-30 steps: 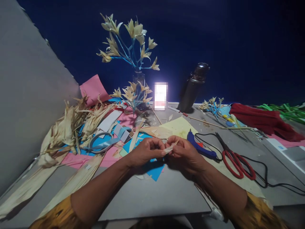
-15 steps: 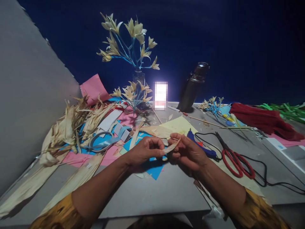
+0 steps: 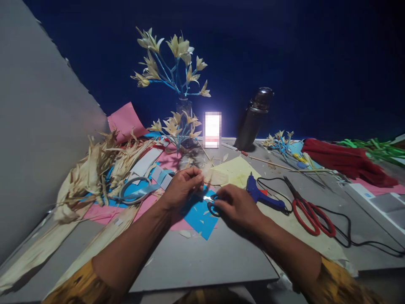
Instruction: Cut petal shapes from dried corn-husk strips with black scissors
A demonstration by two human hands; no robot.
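My left hand (image 3: 186, 185) is closed in a pinch above the blue paper (image 3: 201, 223). A thin pale strip of corn husk (image 3: 207, 168) shows faintly at its fingertips, blurred. My right hand (image 3: 237, 204) has its fingers closed on the dark handles of small scissors (image 3: 208, 198), whose blades point left toward my left hand. Beyond the hands, a wider piece of husk (image 3: 220, 178) lies partly over the yellow paper (image 3: 242, 169). Small pale husk scraps are scattered on the blue paper.
Right of my hand lie a blue glue gun (image 3: 265, 198) and large red-handled scissors (image 3: 311, 217). A husk pile (image 3: 91, 169) and tape roll (image 3: 134, 190) are at left. Behind stand a glass vase (image 3: 185, 105) of husk flowers, a lit screen (image 3: 213, 130) and a flask (image 3: 253, 120).
My right hand has let go of the husk strip, moved down and taken hold of the small scissors. My left hand has shifted slightly up and left. The view has tilted a little.
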